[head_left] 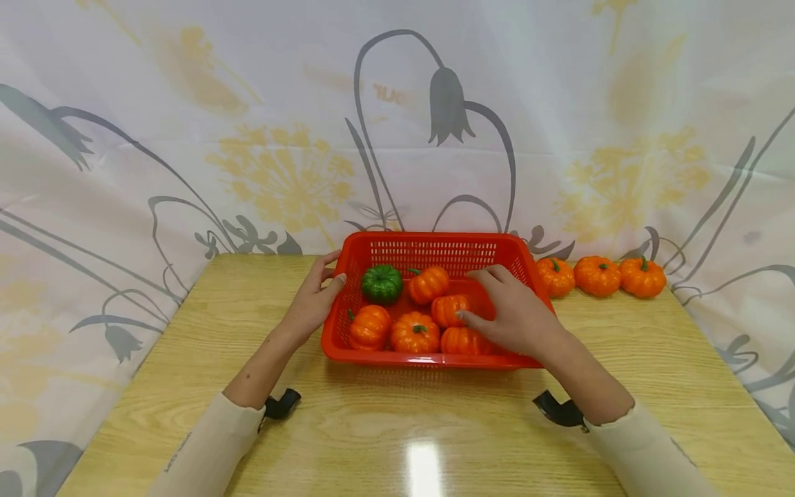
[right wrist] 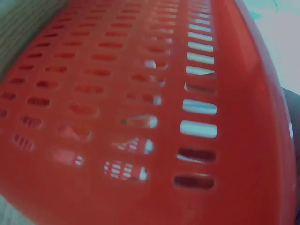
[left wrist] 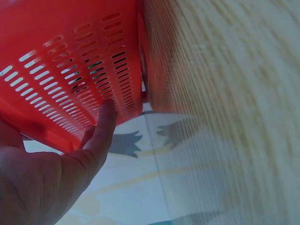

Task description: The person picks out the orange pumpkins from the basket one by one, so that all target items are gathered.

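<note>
A red plastic basket with slotted sides stands on the table. In it lie a green toy pumpkin and several orange ones, among them one at the back and one at the front. My left hand holds the basket's left rim, thumb on top; in the left wrist view its fingers lie against the slotted outer wall. My right hand hovers over the basket's right part, fingers spread, the thumb beside an orange pumpkin. The right wrist view shows just the basket wall.
Beyond the basket's right side, three orange pumpkins sit in a row at the table's back edge. The light wooden table meets a flower-printed curtain behind. Black straps hang at both wrists.
</note>
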A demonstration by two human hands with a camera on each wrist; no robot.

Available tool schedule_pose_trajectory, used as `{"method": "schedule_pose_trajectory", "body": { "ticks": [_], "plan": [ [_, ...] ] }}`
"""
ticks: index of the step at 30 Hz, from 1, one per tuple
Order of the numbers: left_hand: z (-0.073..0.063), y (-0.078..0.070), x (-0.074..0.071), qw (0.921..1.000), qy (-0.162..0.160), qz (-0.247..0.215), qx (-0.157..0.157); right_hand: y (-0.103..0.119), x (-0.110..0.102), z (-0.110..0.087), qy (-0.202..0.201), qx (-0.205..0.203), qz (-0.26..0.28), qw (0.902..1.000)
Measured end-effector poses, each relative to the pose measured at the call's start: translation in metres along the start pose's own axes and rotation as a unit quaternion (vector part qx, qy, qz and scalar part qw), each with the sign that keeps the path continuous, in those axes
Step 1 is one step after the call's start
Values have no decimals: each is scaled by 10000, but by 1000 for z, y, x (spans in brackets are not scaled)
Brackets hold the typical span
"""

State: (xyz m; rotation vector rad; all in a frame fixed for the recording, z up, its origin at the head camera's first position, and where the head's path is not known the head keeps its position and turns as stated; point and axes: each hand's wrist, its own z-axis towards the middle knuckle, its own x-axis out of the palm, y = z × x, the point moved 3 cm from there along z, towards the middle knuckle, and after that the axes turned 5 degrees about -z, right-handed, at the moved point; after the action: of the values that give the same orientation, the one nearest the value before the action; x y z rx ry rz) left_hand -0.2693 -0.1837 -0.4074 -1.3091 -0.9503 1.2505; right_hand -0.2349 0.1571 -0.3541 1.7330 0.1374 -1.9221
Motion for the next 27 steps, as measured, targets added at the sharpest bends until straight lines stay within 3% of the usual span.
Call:
{"method": "schedule_pose_trajectory", "body": {
  "ticks": [8, 18, 27],
  "plan": [
    [1, 0, 0, 10000, 10, -47, 45, 1, 9, -3, 817, 366, 256, 9957],
    [1, 0, 0, 10000, 13, -27, 9, -2, 10, -3, 1249, 669, 451, 9889],
    [1, 0, 1, 10000, -10, 29, -16, -4, 10, -4, 1572, 659, 459, 9843]
  ]
}}
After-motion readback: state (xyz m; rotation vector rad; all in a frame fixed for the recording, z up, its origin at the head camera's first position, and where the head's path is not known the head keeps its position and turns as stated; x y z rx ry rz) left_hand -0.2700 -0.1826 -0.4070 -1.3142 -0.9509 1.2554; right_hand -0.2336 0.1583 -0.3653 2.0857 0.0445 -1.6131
